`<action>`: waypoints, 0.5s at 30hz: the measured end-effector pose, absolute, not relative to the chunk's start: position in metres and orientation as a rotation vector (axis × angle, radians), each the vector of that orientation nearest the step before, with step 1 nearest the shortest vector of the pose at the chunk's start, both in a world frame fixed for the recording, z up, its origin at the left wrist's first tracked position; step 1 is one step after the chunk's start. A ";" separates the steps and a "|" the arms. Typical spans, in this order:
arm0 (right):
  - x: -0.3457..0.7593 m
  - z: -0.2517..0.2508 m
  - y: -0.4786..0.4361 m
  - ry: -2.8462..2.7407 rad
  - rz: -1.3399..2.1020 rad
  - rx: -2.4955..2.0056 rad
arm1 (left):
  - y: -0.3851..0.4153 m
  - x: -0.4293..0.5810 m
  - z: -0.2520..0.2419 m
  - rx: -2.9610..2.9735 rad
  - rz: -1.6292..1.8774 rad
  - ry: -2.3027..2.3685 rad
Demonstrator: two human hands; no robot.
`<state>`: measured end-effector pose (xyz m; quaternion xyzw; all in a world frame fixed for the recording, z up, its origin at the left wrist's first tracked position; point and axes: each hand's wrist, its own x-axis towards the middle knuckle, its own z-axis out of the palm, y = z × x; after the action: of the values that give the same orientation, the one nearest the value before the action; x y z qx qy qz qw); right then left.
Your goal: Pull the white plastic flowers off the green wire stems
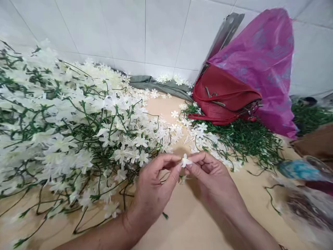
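A small white artificial flower (184, 161) is pinched between the fingertips of both hands, over the tan table near the middle of the view. My left hand (157, 184) grips it from the left with thumb and forefinger. From the right, my right hand (212, 173) holds it the same way. Part of the flower is hidden by the fingers. Left of my hands spreads a big heap of white artificial flowers on green stems (75, 135). Just beyond my fingertips lie loose white blossoms (179, 128) and thin white stamens.
A red handbag (221, 97) sits at the back right on a bundle of green stems (249, 139), with a purple plastic bag (267, 66) behind. Grey cloth (156, 85) runs along the tiled wall (166, 31). Clear plastic bags (307, 205) lie at the right edge.
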<state>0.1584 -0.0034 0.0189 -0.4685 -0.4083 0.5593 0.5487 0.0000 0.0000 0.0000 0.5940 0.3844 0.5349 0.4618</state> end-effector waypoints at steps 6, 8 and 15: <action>0.160 0.020 -0.007 -1.060 1.295 -1.163 | 0.002 -0.003 0.000 1.456 1.284 0.908; 0.159 0.020 -0.007 -1.064 1.289 -1.168 | 0.002 -0.002 -0.002 1.464 1.280 0.907; 0.156 0.019 -0.006 -1.092 1.204 -1.189 | 0.001 -0.003 -0.002 1.436 1.238 0.973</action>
<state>0.1563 -0.0059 0.0190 -0.4992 -0.4581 0.5053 0.5344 -0.0035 0.0013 -0.0020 0.5897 0.3995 0.5083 0.4840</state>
